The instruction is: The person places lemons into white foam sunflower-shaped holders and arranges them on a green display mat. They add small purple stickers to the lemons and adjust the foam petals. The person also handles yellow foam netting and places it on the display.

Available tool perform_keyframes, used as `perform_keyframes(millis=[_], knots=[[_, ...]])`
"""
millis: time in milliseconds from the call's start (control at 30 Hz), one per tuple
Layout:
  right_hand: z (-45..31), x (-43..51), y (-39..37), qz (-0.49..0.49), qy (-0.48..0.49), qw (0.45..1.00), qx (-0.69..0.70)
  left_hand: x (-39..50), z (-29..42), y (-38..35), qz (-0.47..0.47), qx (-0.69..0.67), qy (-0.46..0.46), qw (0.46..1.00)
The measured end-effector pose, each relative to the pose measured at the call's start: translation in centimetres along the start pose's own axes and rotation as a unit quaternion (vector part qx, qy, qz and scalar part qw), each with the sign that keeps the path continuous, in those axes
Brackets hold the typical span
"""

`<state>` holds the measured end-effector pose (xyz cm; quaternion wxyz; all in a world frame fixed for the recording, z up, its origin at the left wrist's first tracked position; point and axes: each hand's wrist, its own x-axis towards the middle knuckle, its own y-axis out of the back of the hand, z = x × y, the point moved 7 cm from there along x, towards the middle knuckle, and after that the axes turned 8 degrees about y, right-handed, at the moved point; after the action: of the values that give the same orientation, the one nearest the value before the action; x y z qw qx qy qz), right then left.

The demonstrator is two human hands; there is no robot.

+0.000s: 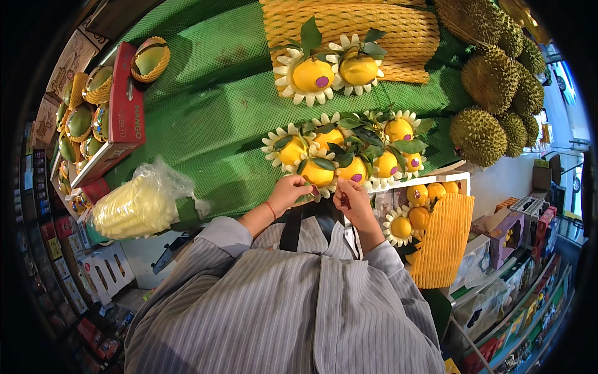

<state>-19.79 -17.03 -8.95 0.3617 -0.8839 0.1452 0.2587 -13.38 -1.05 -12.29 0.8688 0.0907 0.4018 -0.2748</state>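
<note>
My left hand (290, 192), with a red string at the wrist, pinches a small dark purple sticker (315, 190) between thumb and finger. Right beside it, my right hand (353, 198) has thumb and fingertips pressed together; whether something thin is between them cannot be told. Just beyond both hands stand several orange citrus fruits (318, 174) with green leaves, each in a pale petal-shaped foam collar (299, 104). Most show a round purple sticker (357, 178). Two more collared fruits (313, 75) lie farther back by an orange foam net sheet (350, 23).
Green mesh matting (201, 103) covers the stand. A red mango box (126, 93) and a bag of pale yellow foam (135, 205) lie left. Durians (479, 135) are piled right. A white crate (460, 177) with more orange fruits (417, 194) and foam netting (444, 243) stands near right.
</note>
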Motion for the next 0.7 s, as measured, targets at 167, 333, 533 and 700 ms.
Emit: perform_keyframes(millis=[167,333,533,700], knots=[[-1.2,-0.7,-2.2,0.005,0.19,0.889,-0.417,-0.3,0.6,-0.1,-0.004,0.009,-0.001,1.0],[-1.0,-0.6,-3.8,0.036,0.286,0.807,-0.515,-0.9,1.2,-0.2,-0.004,0.022,-0.001,1.0],[-1.7,-0.1,-2.5,0.083,0.292,0.836,-0.457,-0.9,1.2,-0.1,-0.011,0.024,-0.007,1.0],[-0.8,0.1,-1.6,0.06,0.176,0.914,-0.36,-0.5,0.8,0.0,-0.018,0.008,-0.015,1.0]])
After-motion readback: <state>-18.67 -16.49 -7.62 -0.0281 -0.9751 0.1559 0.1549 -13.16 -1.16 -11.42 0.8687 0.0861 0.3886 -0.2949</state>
